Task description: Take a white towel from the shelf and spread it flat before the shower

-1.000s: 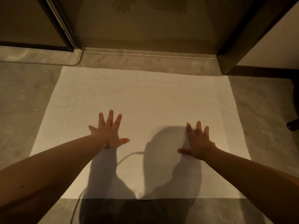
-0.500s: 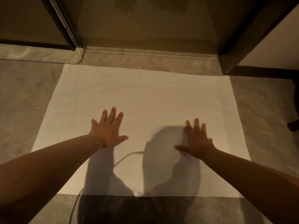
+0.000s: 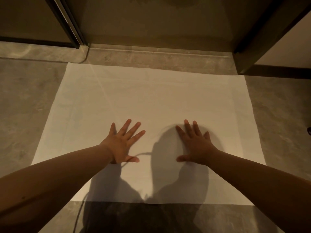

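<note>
While both palms rest on it, the white rectangular cloth towel (image 3: 151,101) lies open on the grey mottled stone floor (image 3: 25,101), its far edge just beside the raised stone shower threshold (image 3: 159,56). Left hand (image 3: 122,143) and right hand (image 3: 195,145) are empty, fingers (image 3: 134,127) spread flat, gripping nothing. Risk: on smooth stone, a sideways push could slide or ripple the thin, matte fabric, skewing it from the threshold.
</note>
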`<state>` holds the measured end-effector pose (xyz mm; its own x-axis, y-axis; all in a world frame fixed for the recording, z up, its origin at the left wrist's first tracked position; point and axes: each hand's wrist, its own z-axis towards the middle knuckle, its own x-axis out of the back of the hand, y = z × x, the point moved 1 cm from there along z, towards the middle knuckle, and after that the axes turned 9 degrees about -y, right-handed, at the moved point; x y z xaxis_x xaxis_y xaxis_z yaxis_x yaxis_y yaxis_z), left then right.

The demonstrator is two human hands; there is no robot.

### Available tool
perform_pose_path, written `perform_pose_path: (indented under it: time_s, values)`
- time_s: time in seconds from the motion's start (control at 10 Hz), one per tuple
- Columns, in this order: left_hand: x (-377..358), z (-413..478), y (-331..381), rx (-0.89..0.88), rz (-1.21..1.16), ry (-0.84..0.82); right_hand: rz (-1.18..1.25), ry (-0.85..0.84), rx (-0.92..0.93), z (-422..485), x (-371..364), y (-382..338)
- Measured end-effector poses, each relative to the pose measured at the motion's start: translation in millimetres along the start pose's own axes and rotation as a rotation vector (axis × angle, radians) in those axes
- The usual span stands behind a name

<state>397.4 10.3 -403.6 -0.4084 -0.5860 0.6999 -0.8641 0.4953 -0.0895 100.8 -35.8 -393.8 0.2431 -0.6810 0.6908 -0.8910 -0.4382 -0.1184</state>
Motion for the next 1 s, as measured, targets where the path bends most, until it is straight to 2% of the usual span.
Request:
perform_pose_path:
  time_s: [0.1, 0.2, 0.3, 0.4, 0.5, 0.7, 0.8, 0.9, 1.0]
  values:
    - [-5.4, 0.1, -6.5, 0.051, -0.064, 0.062, 0.048, 0.129, -0.054, 1.7, -1.8, 1.3]
    - [-16.6, -5.2, -26.8, 0.2, -0.249, 0.091, 0.114, 0.158, -0.14, 4.9, 0.6, 14.6]
    - [-27.5, -8.1, -40.1, 0.227, -0.255, 0.061, 0.087, 0.099, -0.162, 6.9, -1.0, 24.7]
    - [-27.7, -9.1, -37.9, 0.213, -0.237, 0.103, 0.106, 0.145, -0.142, 9.7, -2.3, 18.3]
    - [-23.3, -7.2, -28.2, 0.116, -0.192, 0.183, 0.054, 0.18, -0.035, 17.8, -1.0, 4.7]
    - [-9.8, 5.7, -19.2, 0.092, -0.179, 0.158, 0.008, 0.158, 0.022, 30.5, 13.3, -12.0]
    - [18.3, 6.8, -18.7, 0.096, -0.319, 0.027, 0.21, 0.179, 0.06, 18.6, 47.2, -19.2]
    - [56.9, -10.3, -13.7, 0.109, -0.509, -0.117, 0.271, 0.284, 0.129, -17.3, 81.2, -33.4]
    - [104.7, -45.3, -20.4, 0.152, -0.496, -0.039, 0.26, 0.317, 0.137, -61.8, 114.9, -42.0]
